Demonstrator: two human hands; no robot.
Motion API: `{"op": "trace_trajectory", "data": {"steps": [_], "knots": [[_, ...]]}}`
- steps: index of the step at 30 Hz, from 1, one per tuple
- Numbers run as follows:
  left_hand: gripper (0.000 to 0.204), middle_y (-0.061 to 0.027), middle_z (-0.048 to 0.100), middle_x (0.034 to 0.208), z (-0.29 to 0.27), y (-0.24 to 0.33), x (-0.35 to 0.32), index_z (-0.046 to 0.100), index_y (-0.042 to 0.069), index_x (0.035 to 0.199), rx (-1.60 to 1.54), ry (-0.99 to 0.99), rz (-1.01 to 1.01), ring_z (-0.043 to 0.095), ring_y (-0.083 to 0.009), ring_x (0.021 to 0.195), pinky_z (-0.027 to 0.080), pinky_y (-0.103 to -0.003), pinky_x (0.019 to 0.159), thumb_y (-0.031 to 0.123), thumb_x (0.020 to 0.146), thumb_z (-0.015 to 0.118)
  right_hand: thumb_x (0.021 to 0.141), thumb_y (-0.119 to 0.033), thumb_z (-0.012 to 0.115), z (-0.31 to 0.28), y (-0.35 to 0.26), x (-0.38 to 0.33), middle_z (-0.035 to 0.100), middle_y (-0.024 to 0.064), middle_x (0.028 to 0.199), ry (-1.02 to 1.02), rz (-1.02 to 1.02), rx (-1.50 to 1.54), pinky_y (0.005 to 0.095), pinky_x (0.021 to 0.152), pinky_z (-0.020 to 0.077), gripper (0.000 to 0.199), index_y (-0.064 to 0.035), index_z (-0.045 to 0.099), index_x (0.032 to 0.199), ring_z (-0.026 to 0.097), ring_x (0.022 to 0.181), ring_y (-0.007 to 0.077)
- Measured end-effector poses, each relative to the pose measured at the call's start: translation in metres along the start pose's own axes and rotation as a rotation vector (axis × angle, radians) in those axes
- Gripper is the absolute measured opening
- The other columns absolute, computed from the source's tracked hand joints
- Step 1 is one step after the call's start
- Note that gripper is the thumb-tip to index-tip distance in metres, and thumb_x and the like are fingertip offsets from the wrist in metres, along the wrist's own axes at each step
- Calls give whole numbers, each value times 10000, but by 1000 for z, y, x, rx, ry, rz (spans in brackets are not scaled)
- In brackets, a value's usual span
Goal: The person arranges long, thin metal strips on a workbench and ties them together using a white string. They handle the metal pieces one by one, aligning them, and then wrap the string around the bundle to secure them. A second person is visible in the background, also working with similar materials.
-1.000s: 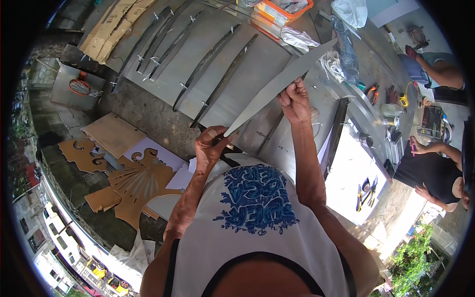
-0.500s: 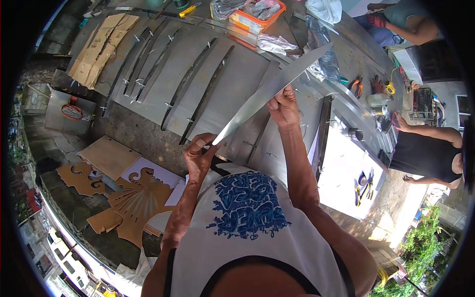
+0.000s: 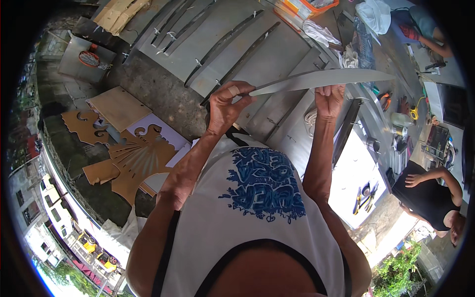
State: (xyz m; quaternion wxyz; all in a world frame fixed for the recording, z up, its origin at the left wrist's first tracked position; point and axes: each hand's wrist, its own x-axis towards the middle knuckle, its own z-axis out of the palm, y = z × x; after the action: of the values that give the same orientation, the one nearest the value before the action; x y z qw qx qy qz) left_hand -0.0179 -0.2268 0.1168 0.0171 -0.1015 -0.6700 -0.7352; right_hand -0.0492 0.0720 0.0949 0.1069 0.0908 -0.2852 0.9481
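I hold a long, slightly curved grey metal strip (image 3: 316, 79) level in front of my chest, above the ground. My left hand (image 3: 225, 106) pinches its near end between thumb and fingers; a bandage wraps one fingertip. My right hand (image 3: 330, 98) grips the strip from below near its middle. The far tip of the strip points to the right. Below my hands lie flat grey metal sheets (image 3: 277, 54) with several dark curved blade-shaped pieces (image 3: 222, 44) on them.
Brown cardboard cut-out patterns (image 3: 133, 158) and a wooden board (image 3: 118, 106) lie at the left. An orange-rimmed box (image 3: 316, 6), rags and hand tools (image 3: 391, 99) sit at the upper right. A seated person in black (image 3: 430, 193) is at the right, another person's arm (image 3: 430, 34) farther up.
The strip has swung from a steep diagonal to nearly level. My left hand rose to the height of my right hand. The view shifted a little over the sheets.
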Motion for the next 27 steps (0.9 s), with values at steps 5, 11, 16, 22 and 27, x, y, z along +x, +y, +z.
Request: {"op": "trace_trajectory", "data": {"steps": [5,11,16,22,27], "knots": [[250,-74,705,992,5,6,11,754,19,983,42,0,-6,665,-150,893,540,-286,808,-78,755,782,941,-74,632,2,-6,-1,490,-10,711,11,-28,60,263,546,342,96,-99,561,881,474,590,111],[305,-81,691,1034,8,-4,7,740,36,1030,40,-32,-31,640,-139,886,546,-280,798,-112,764,763,940,-93,643,3,-11,-1,534,-5,758,-9,-32,-31,258,550,351,93,-100,567,887,473,596,110],[310,-78,696,1051,7,-24,-4,723,27,1072,-79,-17,-191,674,-164,949,560,-281,837,-94,788,756,924,-129,677,17,-10,6,560,-25,788,62,13,-146,247,565,371,94,-118,600,977,481,607,98],[310,-74,715,1099,7,-24,0,676,30,1187,129,-96,-309,680,-148,990,546,-298,887,8,878,697,933,-86,682,49,-15,16,467,-66,704,170,-4,-693,241,521,331,71,-96,613,950,415,567,66],[336,-97,705,1133,13,1,17,651,21,1226,-12,-100,-258,678,-168,1021,541,-304,911,-15,892,670,901,-31,680,77,-19,27,502,-16,678,23,-32,-1301,248,568,400,81,-47,614,945,465,614,72]]}}
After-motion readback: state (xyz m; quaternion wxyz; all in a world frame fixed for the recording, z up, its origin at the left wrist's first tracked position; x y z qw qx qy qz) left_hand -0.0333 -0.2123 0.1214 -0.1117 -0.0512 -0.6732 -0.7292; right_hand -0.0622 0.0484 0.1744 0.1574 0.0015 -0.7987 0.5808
